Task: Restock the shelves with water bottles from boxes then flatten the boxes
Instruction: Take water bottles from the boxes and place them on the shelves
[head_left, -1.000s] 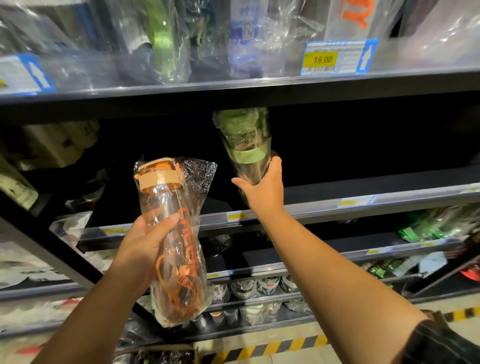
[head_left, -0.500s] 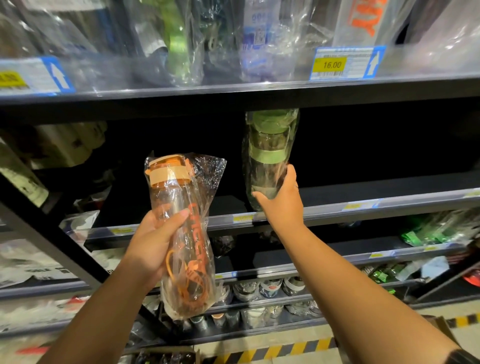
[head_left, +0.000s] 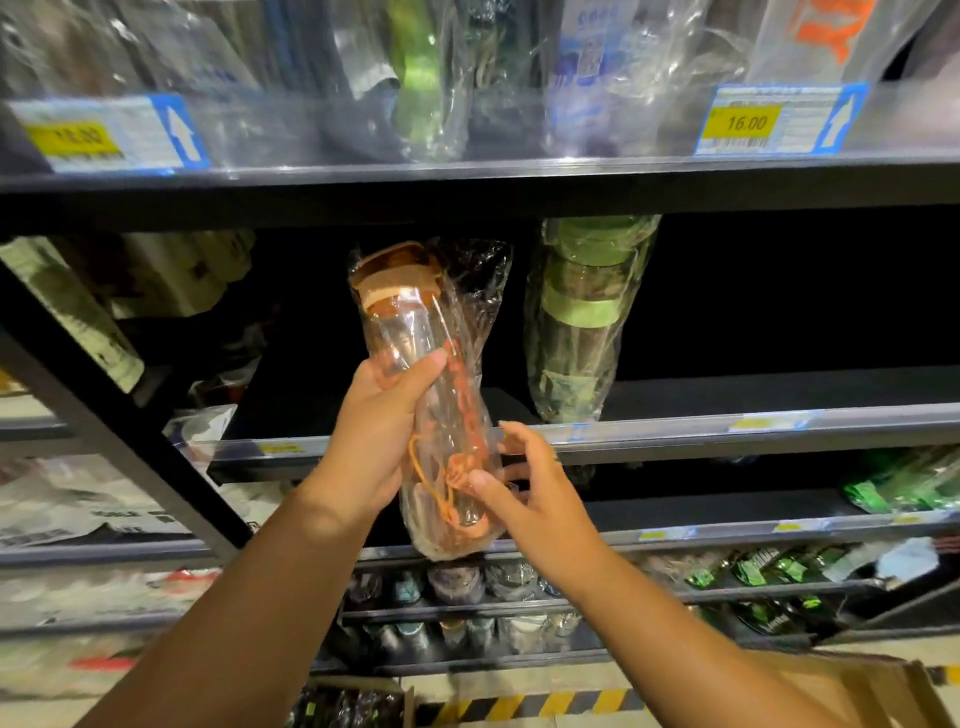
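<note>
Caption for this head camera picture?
Left hand grips a wrapped orange bottle, right hand at its base; green bottle shelved.

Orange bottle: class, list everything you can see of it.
The orange bottle is clear plastic with an orange lid, lettering and strap, inside a crinkled clear bag. It is near upright, lid up, in front of the shelf. The left hand grips its middle; the right hand touches its lower end with the thumb.

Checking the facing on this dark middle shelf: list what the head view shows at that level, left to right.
Pale boxes at far left → wrapped orange bottle, held up in front of the shelf by the left hand → wrapped green bottle, standing upright at the shelf's front edge.
</note>
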